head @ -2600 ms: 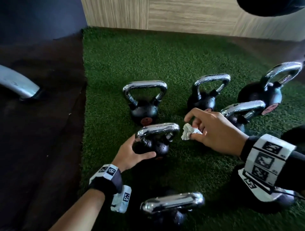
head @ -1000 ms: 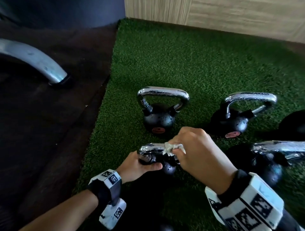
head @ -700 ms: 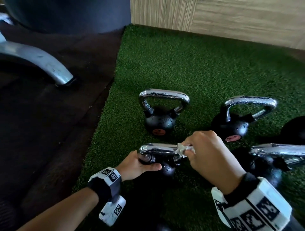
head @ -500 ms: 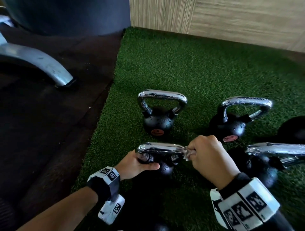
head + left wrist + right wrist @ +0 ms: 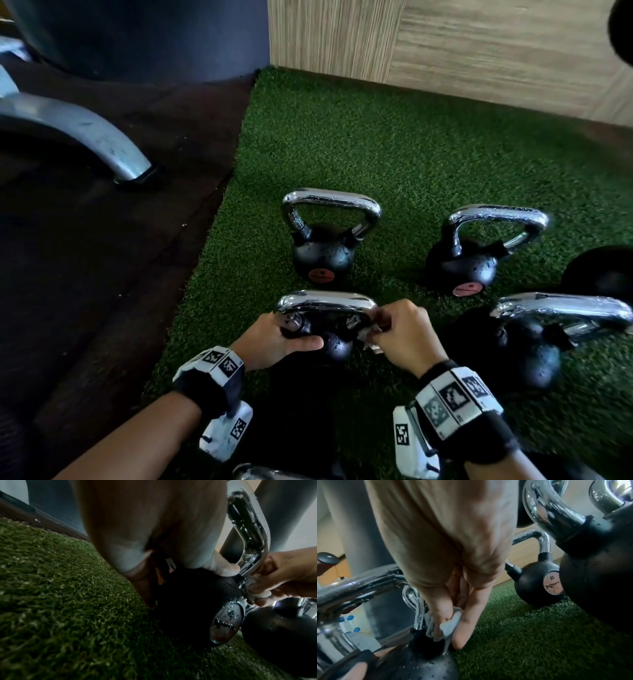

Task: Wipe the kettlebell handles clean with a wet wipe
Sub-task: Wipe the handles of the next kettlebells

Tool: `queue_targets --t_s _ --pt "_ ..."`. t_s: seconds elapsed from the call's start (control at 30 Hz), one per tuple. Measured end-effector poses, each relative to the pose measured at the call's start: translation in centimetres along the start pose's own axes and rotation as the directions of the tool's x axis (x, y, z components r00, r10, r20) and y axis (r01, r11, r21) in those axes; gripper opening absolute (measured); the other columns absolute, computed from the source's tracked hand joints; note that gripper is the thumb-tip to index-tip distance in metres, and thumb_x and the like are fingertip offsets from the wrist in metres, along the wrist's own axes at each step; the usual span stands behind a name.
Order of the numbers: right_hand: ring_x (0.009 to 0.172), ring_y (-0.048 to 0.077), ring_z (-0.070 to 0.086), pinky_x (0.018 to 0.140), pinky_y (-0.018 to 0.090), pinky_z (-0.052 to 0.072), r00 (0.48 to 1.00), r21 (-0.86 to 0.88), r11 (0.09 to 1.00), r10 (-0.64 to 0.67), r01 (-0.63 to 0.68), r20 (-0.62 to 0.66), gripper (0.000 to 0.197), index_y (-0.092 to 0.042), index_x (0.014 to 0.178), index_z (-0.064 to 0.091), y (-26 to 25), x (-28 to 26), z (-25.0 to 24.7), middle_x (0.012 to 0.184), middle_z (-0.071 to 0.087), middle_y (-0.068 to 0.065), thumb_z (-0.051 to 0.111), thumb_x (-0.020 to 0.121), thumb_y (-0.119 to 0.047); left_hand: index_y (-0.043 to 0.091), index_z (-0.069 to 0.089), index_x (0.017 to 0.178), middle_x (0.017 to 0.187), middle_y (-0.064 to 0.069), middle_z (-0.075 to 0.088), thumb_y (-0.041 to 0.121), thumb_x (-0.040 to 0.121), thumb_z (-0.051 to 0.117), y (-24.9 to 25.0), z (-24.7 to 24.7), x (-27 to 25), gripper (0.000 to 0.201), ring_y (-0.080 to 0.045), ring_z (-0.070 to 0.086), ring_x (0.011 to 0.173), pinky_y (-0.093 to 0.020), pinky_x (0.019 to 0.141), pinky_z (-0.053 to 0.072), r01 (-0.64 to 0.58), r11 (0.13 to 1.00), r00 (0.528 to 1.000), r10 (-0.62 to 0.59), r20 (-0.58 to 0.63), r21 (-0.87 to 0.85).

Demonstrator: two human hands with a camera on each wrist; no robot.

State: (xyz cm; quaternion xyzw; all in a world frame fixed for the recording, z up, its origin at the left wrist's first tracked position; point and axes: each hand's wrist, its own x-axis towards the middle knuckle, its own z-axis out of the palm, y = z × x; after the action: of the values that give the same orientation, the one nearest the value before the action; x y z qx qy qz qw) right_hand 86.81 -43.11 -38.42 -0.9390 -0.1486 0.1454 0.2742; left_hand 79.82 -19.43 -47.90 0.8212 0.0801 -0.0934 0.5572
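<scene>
The nearest kettlebell, black with a chrome handle, stands on the green turf. My left hand grips its left side where the handle meets the ball, thumb laid across the front. My right hand pinches a crumpled white wet wipe around the handle's right leg. From the right wrist, the wipe is bunched between thumb and fingers low on the chrome leg, just above the ball. The left wrist view has the same wipe wrapped on the handle.
More chrome-handled kettlebells stand close by: one behind, one at the back right, one right beside my right hand, another at the bottom edge. Dark flooring and a grey machine leg lie left; a wood wall is behind.
My right hand brought the wipe onto the handle, slid it rightwards along the top bar and down onto the right leg. My left hand has kept its hold on the kettlebell.
</scene>
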Motion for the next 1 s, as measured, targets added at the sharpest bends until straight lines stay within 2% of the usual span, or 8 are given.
queue_targets --t_s 0.07,0.13,0.2,0.37,0.5,0.8,0.9,1.0 --pt "0.071 0.011 0.067 0.057 0.018 0.049 0.999 -0.049 0.999 0.023 -0.022 0.029 0.007 -0.017 0.077 0.08 0.3 0.1 -0.5 0.069 0.072 -0.001 0.085 0.076 -0.022 0.029 0.071 0.121 0.126 0.012 0.071 0.057 0.062 0.09 0.7 -1.0 -0.1 0.068 -0.006 0.063 0.121 -0.042 0.111 0.047 0.042 0.997 0.991 -0.049 0.128 0.058" --pt "0.07 0.011 0.067 0.055 0.011 0.046 0.998 -0.105 0.993 0.058 -0.055 0.026 0.008 -0.02 0.073 0.079 0.5 0.5 -1.8 0.07 0.071 -0.002 0.08 0.079 -0.014 0.017 0.058 0.138 0.145 -0.001 0.057 0.016 0.072 0.089 1.4 -2.7 -0.3 0.073 -0.021 0.054 0.133 -0.045 0.113 0.043 0.016 0.993 0.947 -0.053 0.317 0.117" --pt "0.08 0.018 0.071 0.066 0.018 0.053 0.997 -0.111 0.993 0.03 -0.037 -0.069 0.015 -0.02 0.074 0.081 0.1 0.9 -4.0 0.076 0.075 0.0 0.075 0.079 -0.008 0.023 0.047 0.151 0.153 0.007 0.047 0.003 0.086 0.075 2.6 -5.2 -0.3 0.074 -0.015 0.056 0.13 -0.027 0.107 0.047 -0.092 0.932 0.974 0.012 0.224 0.351" --pt "0.071 -0.003 0.069 0.062 0.006 0.047 0.937 0.053 0.948 -0.299 0.313 -0.182 0.021 -0.031 0.09 0.082 -4.4 -0.2 -7.3 0.071 0.074 -0.019 0.084 0.076 -0.016 0.033 0.065 0.128 0.129 0.006 0.071 0.015 0.099 0.065 8.0 -9.0 -1.2 0.035 -0.011 0.067 0.12 -0.027 0.097 0.057 -0.228 0.965 0.957 0.197 -0.212 -0.132" --pt "0.07 -0.001 0.07 0.065 0.009 0.046 0.888 0.268 0.849 -0.413 0.456 -0.201 0.029 -0.028 0.092 0.074 -7.5 -1.1 -6.6 0.076 0.076 -0.011 0.091 0.069 -0.021 0.027 0.077 0.114 0.123 -0.002 0.075 0.043 0.089 0.066 12.4 -7.7 -2.3 0.032 -0.019 0.069 0.118 -0.026 0.09 0.059 -0.224 0.856 0.972 0.229 -0.046 -0.466" --pt "0.07 0.007 0.054 0.063 0.012 0.043 0.774 0.108 0.832 -0.448 0.544 -0.447 0.047 -0.026 0.087 0.056 -8.0 -1.6 -5.2 0.086 0.058 -0.008 0.091 0.057 -0.032 0.018 0.078 0.114 0.116 -0.008 0.077 0.021 0.087 0.072 13.4 -5.1 -2.7 0.028 -0.014 0.072 0.107 -0.023 0.087 0.059 -0.259 0.833 0.946 0.321 0.047 -0.489" --pt "0.085 -0.003 0.049 0.072 0.003 0.04 0.872 0.143 0.872 -0.429 0.468 -0.238 0.071 -0.04 0.11 0.048 -5.3 -1.1 -5.4 0.104 0.044 -0.014 0.089 0.052 -0.045 0.019 0.077 0.118 0.116 0.002 0.077 0.028 0.09 0.075 12.9 -5.5 -2.9 0.03 -0.012 0.07 0.114 -0.024 0.099 0.055 -0.389 0.886 0.919 0.393 -0.04 -0.253" --pt "0.084 0.003 0.051 0.063 0.008 0.042 0.969 0.019 0.969 -0.248 0.248 0.006 0.071 -0.045 0.109 0.043 -1.1 0.2 -4.7 0.106 0.049 -0.008 0.087 0.06 -0.021 0.024 0.077 0.118 0.117 0.018 0.074 0.037 0.091 0.075 12.0 -5.3 -3.2 0.03 -0.001 0.067 0.117 -0.017 0.104 0.048 -0.48 0.877 0.865 0.47 -0.174 -0.014"
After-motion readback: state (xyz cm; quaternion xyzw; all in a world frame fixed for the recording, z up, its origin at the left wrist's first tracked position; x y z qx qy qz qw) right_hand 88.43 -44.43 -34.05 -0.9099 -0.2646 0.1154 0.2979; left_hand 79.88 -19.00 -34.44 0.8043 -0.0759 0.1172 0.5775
